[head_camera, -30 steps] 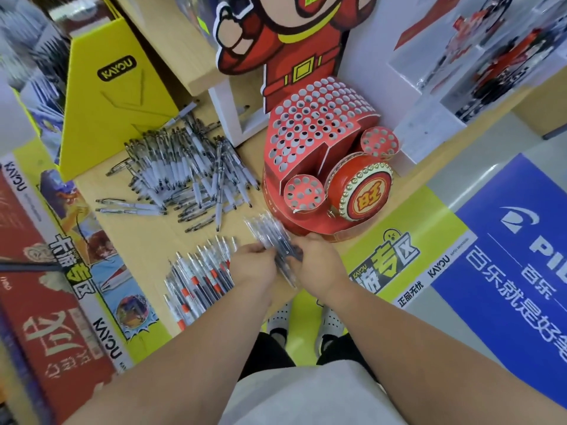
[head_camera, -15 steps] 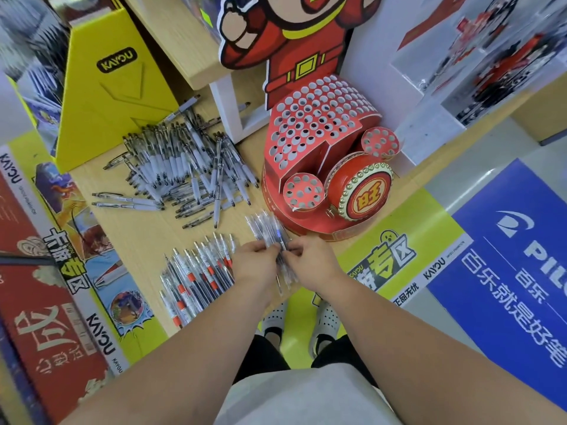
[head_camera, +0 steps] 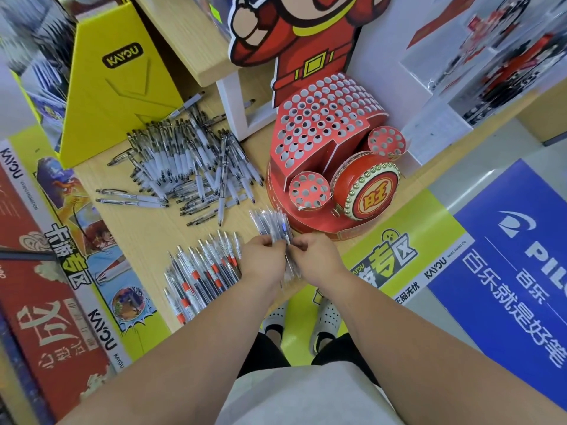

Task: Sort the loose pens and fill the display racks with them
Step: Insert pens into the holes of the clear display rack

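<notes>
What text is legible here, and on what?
"KAYOU": black badge on the yellow cardboard stand.
"KAYOU": white edge strip of the illustrated banner, left.
"KAYOU", "专区": lime shelf-edge sign; smaller print beside it blurred.
"旺": red drum on the red perforated cardboard pen rack.
"PIL" (cut off by frame) and "百乐": blue sign.
Print on the pens: too small to read.

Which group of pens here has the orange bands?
The tidy row at the front edge of the table, beside the left hand; the jumbled pile behind is black and white, the held bundle mostly clear.
</notes>
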Demonstrator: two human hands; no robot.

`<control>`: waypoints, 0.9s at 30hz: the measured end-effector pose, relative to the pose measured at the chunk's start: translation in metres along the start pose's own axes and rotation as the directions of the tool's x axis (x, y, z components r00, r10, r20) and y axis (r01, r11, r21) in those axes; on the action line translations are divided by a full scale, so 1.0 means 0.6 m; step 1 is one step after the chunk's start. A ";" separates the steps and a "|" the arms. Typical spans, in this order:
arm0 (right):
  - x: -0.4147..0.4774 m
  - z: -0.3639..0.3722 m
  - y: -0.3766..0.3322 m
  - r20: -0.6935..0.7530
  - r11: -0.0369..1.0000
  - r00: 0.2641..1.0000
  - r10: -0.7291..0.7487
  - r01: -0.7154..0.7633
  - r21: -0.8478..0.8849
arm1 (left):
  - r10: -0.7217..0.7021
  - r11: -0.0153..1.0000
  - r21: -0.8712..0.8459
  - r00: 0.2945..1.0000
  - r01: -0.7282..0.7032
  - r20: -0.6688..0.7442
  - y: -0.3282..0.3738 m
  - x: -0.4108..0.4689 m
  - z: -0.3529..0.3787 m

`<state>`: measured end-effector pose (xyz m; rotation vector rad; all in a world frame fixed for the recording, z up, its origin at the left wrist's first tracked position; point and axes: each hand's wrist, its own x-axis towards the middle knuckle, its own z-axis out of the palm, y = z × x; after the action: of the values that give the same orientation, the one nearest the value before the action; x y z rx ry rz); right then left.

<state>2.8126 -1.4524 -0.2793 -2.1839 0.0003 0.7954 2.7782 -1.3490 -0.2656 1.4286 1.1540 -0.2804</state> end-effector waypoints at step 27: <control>-0.036 -0.019 -0.054 -0.110 0.994 0.989 -0.101 0.106 0.039 | -0.051 0.978 -0.185 0.974 0.093 0.220 0.038 -0.019 -0.046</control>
<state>2.8094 -1.4434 -0.2400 -2.1633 -0.0399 0.6131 2.7776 -1.3258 -0.2361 1.1572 1.0280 -0.3541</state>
